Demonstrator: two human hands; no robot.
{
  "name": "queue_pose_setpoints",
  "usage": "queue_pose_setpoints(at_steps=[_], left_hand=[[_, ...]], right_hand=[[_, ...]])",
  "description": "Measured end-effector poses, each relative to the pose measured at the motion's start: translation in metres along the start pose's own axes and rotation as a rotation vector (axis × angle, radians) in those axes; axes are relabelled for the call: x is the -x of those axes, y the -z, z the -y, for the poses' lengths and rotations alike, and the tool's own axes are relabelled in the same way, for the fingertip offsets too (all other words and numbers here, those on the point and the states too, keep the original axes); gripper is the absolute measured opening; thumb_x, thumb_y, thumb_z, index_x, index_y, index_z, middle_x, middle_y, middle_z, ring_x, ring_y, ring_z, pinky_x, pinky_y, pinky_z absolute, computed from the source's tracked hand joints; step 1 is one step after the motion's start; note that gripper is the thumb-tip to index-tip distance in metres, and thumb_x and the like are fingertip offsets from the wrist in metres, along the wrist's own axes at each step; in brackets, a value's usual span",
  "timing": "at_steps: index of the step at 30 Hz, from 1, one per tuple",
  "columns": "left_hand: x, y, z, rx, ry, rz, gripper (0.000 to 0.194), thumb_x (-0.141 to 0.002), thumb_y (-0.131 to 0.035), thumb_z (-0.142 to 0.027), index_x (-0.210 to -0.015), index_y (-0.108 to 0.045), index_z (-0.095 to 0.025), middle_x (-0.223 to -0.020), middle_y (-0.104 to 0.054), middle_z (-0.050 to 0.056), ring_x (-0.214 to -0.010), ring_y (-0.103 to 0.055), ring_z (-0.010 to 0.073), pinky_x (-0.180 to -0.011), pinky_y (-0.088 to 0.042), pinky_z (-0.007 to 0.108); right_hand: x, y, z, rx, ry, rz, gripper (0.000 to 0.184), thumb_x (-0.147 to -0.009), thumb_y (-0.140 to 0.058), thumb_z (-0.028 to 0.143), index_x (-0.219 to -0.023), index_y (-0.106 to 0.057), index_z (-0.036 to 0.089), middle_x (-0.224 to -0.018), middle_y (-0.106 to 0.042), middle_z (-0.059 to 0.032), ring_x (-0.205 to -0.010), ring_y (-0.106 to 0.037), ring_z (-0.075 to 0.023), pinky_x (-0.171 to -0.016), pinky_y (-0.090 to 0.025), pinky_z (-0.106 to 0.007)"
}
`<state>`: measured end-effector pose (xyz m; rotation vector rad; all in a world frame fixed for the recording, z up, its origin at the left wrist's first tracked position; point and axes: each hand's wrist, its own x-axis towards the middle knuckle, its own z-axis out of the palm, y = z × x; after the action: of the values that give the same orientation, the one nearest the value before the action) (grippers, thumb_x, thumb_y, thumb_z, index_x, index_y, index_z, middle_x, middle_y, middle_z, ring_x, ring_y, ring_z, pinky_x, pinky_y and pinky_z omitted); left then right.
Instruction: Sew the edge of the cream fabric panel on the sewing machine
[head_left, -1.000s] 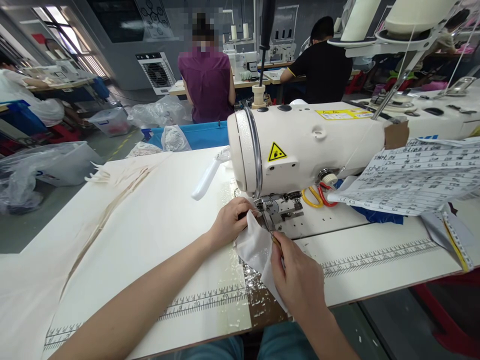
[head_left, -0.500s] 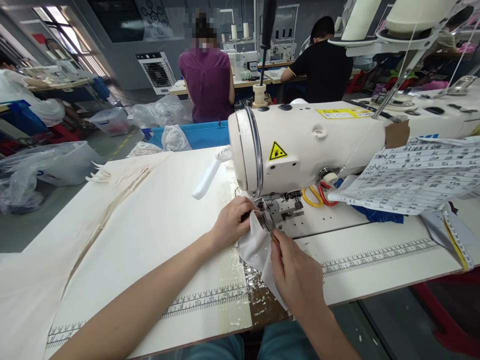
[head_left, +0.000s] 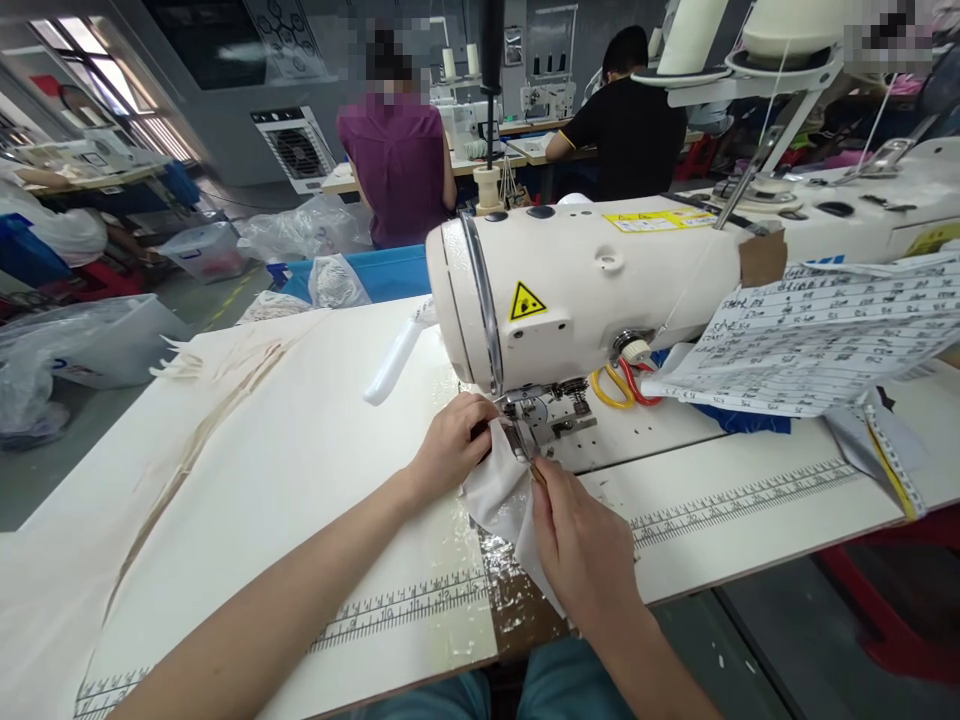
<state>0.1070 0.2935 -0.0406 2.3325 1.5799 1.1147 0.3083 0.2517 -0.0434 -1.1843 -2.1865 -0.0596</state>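
Observation:
A piece of pale fabric (head_left: 496,490) lies at the needle area of a white sewing machine (head_left: 570,290) and drapes toward the table's front edge. My left hand (head_left: 454,445) is closed on the fabric's left side, close to the presser foot (head_left: 517,415); its fingertips are partly hidden. On the right side, my right hand (head_left: 585,530) pinches the fabric's edge just in front of the foot. Something small and brownish shows at the right fingertips, too small to name.
Red-and-yellow-handled scissors (head_left: 622,385) lie behind the needle area. A handwritten sheet (head_left: 825,340) hangs at the right near a tape measure (head_left: 892,465). Cream fabric (head_left: 180,470) spreads over the table's left. Thread cones (head_left: 690,40) stand above. Two people sit at machines ahead.
The whole view has shifted, so the machine and table appear slightly farther left. Both hands keep their hold on the fabric, with little visible movement against the machine.

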Motion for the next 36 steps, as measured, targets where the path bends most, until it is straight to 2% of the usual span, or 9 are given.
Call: queue_pose_setpoints(at_steps=[4, 8, 13, 18, 22, 24, 27, 31, 36], left_hand=[[0.0, 0.001, 0.0, -0.018, -0.019, -0.012, 0.013, -0.089, -0.051, -0.01, -0.088, -0.06, -0.019, -0.088, -0.066, 0.003, -0.082, -0.061, 0.0167, -0.07, -0.051, 0.029], [-0.001, 0.003, 0.001, -0.11, -0.182, -0.021, 0.015, -0.09, -0.049, -0.008, -0.087, -0.06, -0.018, -0.089, -0.066, 0.005, -0.085, -0.06, 0.0187, -0.07, -0.053, 0.032], [-0.002, 0.012, -0.003, -0.165, -0.297, 0.122, 0.021, -0.09, -0.046, -0.007, -0.096, -0.065, -0.014, -0.099, -0.066, 0.01, -0.092, -0.058, 0.0216, -0.075, -0.057, 0.037], [0.001, 0.023, -0.016, -0.187, -0.286, 0.279, 0.036, -0.086, -0.041, -0.003, -0.11, -0.066, -0.013, -0.11, -0.062, 0.013, -0.102, -0.056, 0.0237, -0.085, -0.058, 0.041], [0.006, 0.018, -0.035, -0.381, -0.229, 0.314, 0.031, -0.091, -0.04, -0.006, -0.107, -0.066, -0.008, -0.112, -0.062, 0.017, -0.102, -0.055, 0.0277, -0.085, -0.058, 0.046], [0.009, 0.012, -0.045, -0.445, -0.188, 0.303, 0.029, -0.093, -0.04, -0.008, -0.106, -0.066, -0.006, -0.114, -0.062, 0.018, -0.103, -0.055, 0.0284, -0.086, -0.057, 0.046], [0.016, 0.004, -0.053, -0.45, -0.127, 0.262, 0.03, -0.095, -0.04, -0.011, -0.112, -0.064, -0.004, -0.118, -0.062, 0.018, -0.107, -0.055, 0.0287, -0.089, -0.057, 0.044], [0.024, 0.004, -0.05, -0.35, -0.119, 0.218, 0.036, -0.093, -0.04, -0.011, -0.121, -0.061, 0.0, -0.123, -0.062, 0.017, -0.112, -0.056, 0.0278, -0.097, -0.055, 0.043], [0.026, 0.012, -0.041, -0.252, -0.12, 0.261, 0.042, -0.091, -0.039, -0.01, -0.128, -0.06, -0.007, -0.129, -0.063, 0.012, -0.124, -0.055, 0.0242, -0.108, -0.049, 0.045]], right_hand=[[-0.002, 0.001, 0.0, 0.017, -0.016, 0.015, 0.032, -0.101, -0.038, 0.018, -0.112, -0.068, 0.012, -0.09, -0.079, -0.0059, -0.062, -0.073, -0.0162, -0.046, -0.049, -0.024], [-0.007, 0.0, 0.002, 0.035, -0.017, 0.019, 0.031, -0.1, -0.04, 0.016, -0.111, -0.069, 0.012, -0.087, -0.078, -0.0053, -0.059, -0.072, -0.0173, -0.043, -0.047, -0.026], [-0.002, 0.004, 0.004, 0.053, -0.023, 0.003, 0.032, -0.099, -0.039, 0.015, -0.111, -0.068, 0.009, -0.088, -0.078, -0.0074, -0.059, -0.073, -0.0191, -0.043, -0.049, -0.028], [0.042, 0.026, 0.003, -0.159, -0.043, 0.076, 0.029, -0.101, -0.039, 0.023, -0.121, -0.06, 0.015, -0.101, -0.078, -0.0087, -0.079, -0.076, -0.02, -0.054, -0.057, -0.025], [0.085, 0.04, 0.001, -0.334, -0.209, 0.165, 0.029, -0.103, -0.037, 0.034, -0.118, -0.058, 0.023, -0.092, -0.078, -0.007, -0.067, -0.075, -0.0193, -0.047, -0.056, -0.023], [0.095, 0.044, -0.001, -0.345, -0.232, 0.19, 0.028, -0.103, -0.035, 0.035, -0.113, -0.059, 0.024, -0.085, -0.077, -0.0062, -0.061, -0.074, -0.0191, -0.044, -0.055, -0.023], [0.096, 0.05, -0.007, -0.319, -0.197, 0.216, 0.028, -0.104, -0.034, 0.032, -0.113, -0.06, 0.026, -0.087, -0.077, -0.0051, -0.059, -0.073, -0.0171, -0.043, -0.055, -0.021], [0.087, 0.055, -0.016, -0.286, -0.054, 0.232, 0.028, -0.103, -0.038, 0.025, -0.124, -0.056, 0.021, -0.099, -0.077, -0.0086, -0.074, -0.076, -0.0175, -0.053, -0.059, -0.02], [0.085, 0.056, -0.02, -0.172, 0.083, 0.185, 0.03, -0.102, -0.039, 0.019, -0.128, -0.052, 0.015, -0.104, -0.077, -0.0114, -0.086, -0.076, -0.019, -0.061, -0.061, -0.021]])
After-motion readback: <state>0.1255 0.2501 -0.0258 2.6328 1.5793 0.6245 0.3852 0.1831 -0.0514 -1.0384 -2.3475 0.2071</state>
